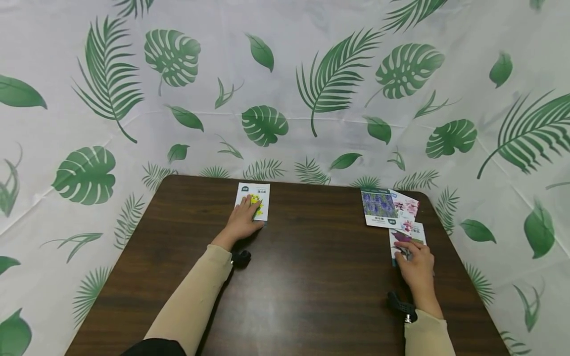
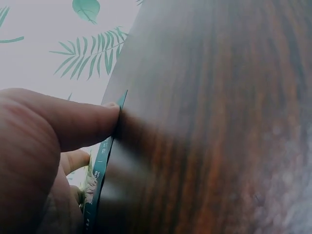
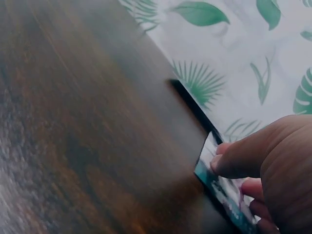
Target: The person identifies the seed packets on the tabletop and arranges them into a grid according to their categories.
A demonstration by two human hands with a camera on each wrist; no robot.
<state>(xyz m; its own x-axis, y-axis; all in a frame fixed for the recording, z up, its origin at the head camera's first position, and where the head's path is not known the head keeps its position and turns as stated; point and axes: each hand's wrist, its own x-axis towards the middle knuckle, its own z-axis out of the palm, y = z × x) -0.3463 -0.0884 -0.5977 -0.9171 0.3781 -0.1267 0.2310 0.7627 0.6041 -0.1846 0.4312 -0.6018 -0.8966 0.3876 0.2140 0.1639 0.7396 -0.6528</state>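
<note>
My left hand (image 1: 241, 220) lies spread over a white flower seed packet (image 1: 263, 197) with a yellow bloom, near the table's far edge. In the left wrist view its thumb (image 2: 92, 124) presses at the packet's dark green border. Over on the right, my right hand (image 1: 417, 264) touches a seed packet (image 1: 419, 230) showing a purple flower, its fingers loosely bent. The right wrist view has the thumb (image 3: 234, 163) on that packet's face. Just beyond are a lavender-picture packet (image 1: 378, 204) and a pink-blossom packet (image 1: 406, 202), the lavender one overlapping the pink.
The dark brown wooden table (image 1: 311, 277) has rounded far corners. Behind and around it hangs a white cloth (image 1: 285, 69) printed with green leaves. Black wrist cameras are strapped below both hands, under beige sleeves (image 1: 191, 291).
</note>
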